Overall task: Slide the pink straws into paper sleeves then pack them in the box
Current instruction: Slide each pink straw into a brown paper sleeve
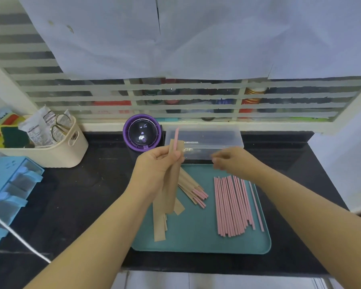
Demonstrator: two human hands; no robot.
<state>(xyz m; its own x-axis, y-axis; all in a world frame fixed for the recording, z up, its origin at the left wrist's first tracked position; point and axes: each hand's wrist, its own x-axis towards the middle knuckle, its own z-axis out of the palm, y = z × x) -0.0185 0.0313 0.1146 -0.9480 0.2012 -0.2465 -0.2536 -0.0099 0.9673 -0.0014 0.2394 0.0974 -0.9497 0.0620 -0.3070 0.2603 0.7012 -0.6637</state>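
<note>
My left hand holds a brown paper sleeve upright, and a pink straw sticks out of its top. My right hand hovers to the right of it, blurred, with loosely curled fingers and nothing in it. A row of several bare pink straws lies on the right of the teal tray. Sleeved straws and empty sleeves lie on the tray's left. The clear plastic box stands behind the tray.
A purple round device sits left of the box. A cream basket with scissors and packets stands at the back left. A blue drawer unit and a white cable occupy the left of the black counter.
</note>
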